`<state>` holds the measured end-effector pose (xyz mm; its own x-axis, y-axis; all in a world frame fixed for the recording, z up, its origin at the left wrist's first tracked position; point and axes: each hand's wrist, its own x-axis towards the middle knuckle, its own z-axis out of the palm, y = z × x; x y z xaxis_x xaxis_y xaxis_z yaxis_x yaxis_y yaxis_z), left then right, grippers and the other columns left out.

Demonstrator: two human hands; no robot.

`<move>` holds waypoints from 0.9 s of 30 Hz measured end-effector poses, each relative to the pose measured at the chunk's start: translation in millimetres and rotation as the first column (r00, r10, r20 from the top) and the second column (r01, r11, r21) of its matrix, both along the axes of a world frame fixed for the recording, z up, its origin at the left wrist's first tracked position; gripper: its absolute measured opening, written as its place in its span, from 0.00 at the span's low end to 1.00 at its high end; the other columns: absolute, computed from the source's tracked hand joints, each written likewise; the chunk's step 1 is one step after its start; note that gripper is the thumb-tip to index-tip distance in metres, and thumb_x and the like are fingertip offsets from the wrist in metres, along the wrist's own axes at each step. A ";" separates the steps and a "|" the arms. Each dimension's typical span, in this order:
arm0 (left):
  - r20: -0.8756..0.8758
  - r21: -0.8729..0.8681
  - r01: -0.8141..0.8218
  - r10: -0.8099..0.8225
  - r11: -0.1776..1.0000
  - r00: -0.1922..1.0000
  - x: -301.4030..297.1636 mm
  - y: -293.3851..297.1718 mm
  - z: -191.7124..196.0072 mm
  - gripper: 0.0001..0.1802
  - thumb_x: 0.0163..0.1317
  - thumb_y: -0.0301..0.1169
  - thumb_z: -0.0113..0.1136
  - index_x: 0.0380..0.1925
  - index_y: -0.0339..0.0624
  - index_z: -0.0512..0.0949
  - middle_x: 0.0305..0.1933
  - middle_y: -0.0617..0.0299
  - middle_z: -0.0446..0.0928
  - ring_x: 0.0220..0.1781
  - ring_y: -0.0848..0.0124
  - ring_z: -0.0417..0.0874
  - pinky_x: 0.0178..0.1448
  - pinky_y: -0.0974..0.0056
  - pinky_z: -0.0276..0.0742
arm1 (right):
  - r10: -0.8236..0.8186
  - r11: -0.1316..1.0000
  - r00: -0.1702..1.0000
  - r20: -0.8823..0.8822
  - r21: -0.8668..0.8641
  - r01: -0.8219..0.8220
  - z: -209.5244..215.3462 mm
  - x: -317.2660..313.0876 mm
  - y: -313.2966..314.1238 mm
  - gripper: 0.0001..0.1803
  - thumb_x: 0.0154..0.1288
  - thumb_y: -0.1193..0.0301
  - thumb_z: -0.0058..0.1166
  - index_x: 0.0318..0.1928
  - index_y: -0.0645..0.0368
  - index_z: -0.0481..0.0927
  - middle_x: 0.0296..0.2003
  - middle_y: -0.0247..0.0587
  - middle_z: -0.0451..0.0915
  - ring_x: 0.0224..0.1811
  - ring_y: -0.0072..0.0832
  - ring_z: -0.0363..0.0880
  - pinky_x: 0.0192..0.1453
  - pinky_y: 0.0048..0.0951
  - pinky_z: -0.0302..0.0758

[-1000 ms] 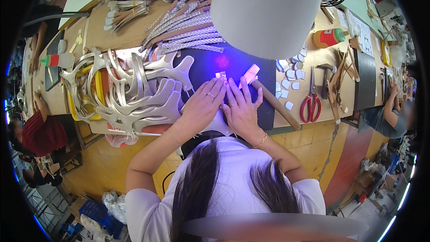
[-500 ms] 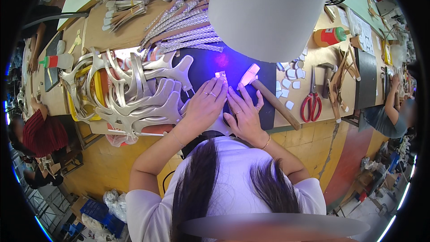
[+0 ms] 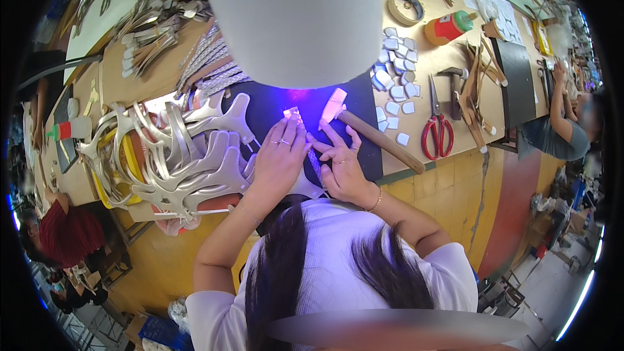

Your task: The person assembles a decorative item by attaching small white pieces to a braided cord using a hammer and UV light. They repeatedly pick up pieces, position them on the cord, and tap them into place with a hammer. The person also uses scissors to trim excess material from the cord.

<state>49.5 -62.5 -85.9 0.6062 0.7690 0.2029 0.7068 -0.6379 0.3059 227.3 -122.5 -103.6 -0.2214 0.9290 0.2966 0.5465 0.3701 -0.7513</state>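
A narrow braided strip (image 3: 314, 162) lies on the black mat (image 3: 364, 149) under violet light, its lit end (image 3: 292, 114) showing beyond my left fingertips. My left hand (image 3: 281, 149) rests flat over the strip, fingers stretched and close together. To its right, my right hand (image 3: 341, 162) has its fingers spread and touches or nearly touches the strip's side; its thumb is partly hidden. Just beyond the right fingertips lies a hammer (image 3: 377, 135), its head bright in the light and its wooden handle slanting toward me. Neither hand is on the hammer.
A white lamp housing (image 3: 292, 19) hangs over the mat. Silvery strap pieces (image 3: 195, 169) are heaped at left, braided strips (image 3: 211, 65) behind. On the right are pale tabs (image 3: 398, 93), red-handled scissors (image 3: 437, 133), a second hammer (image 3: 453, 91) and a bottle (image 3: 448, 28).
The head view has shifted, showing more of the table's right side. My right hand has drawn slightly back from the left, and more of the strip shows between them.
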 end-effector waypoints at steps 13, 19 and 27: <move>0.017 0.031 -0.048 0.047 0.998 0.999 6.8 -1.1 -5.5 0.20 0.62 0.26 0.61 0.54 0.30 0.77 0.55 0.47 0.77 0.61 0.52 0.76 0.67 0.52 0.73 | -0.072 0.995 0.995 0.075 0.074 0.066 32.6 7.5 24.9 0.11 0.60 0.75 0.54 0.43 0.58 0.70 0.53 0.45 0.81 0.63 0.44 0.72 0.64 0.53 0.57; -0.028 0.036 -0.108 0.109 0.993 0.994 16.2 -5.1 -5.0 0.21 0.63 0.31 0.62 0.53 0.31 0.78 0.58 0.48 0.77 0.61 0.54 0.76 0.69 0.51 0.71 | -0.322 0.936 0.811 0.489 0.294 0.193 45.7 68.7 132.8 0.11 0.61 0.66 0.64 0.37 0.61 0.82 0.37 0.45 0.79 0.43 0.41 0.76 0.49 0.38 0.75; -0.179 0.085 -0.178 0.191 0.980 0.965 27.3 -15.1 -3.3 0.22 0.65 0.34 0.59 0.55 0.29 0.76 0.60 0.44 0.75 0.64 0.53 0.75 0.72 0.49 0.65 | -0.230 0.961 0.562 0.794 0.277 0.001 17.4 63.9 185.8 0.07 0.58 0.72 0.58 0.37 0.55 0.86 0.29 0.38 0.84 0.31 0.36 0.86 0.30 0.36 0.82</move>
<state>76.8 -77.6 -89.2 0.4872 0.8593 0.1557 0.8543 -0.5060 0.1192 291.2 63.3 -86.2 -0.3688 0.8974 0.2422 0.9289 0.3465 0.1306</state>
